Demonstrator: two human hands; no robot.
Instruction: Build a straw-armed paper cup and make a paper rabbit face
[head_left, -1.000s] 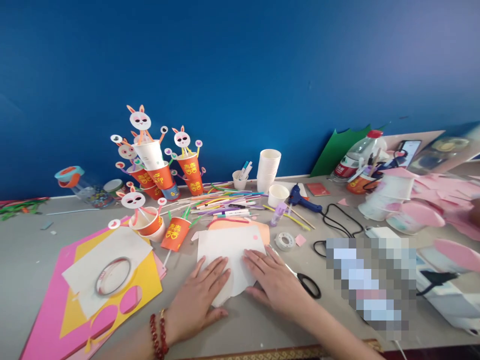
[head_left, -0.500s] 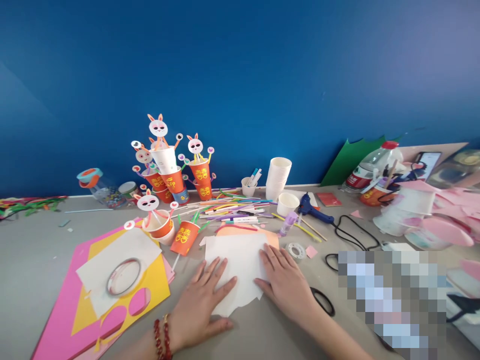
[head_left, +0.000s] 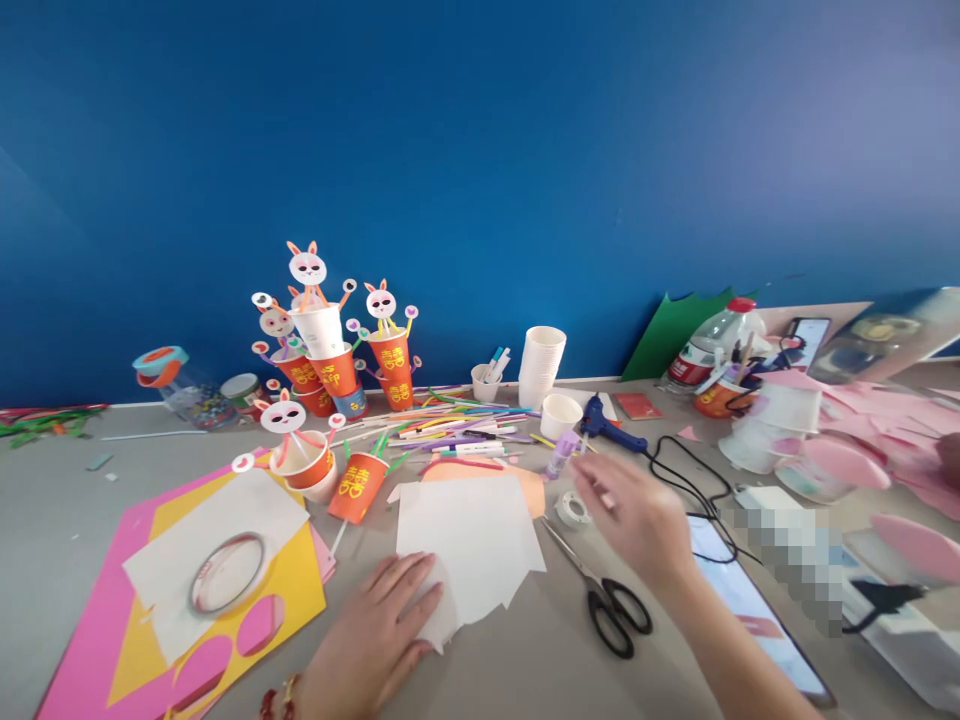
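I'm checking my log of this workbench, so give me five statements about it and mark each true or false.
1. The left hand rests on the white paper. True.
2. The right hand lies flat on the white paper. False: the right hand is off to the right of it.
3. The scissors have black handles. True.
4. The glue gun is red. False: the glue gun is blue.
5. The plastic bottle has a red cap. True.

Bare table fronts the white paper, scissors obstructing its right.
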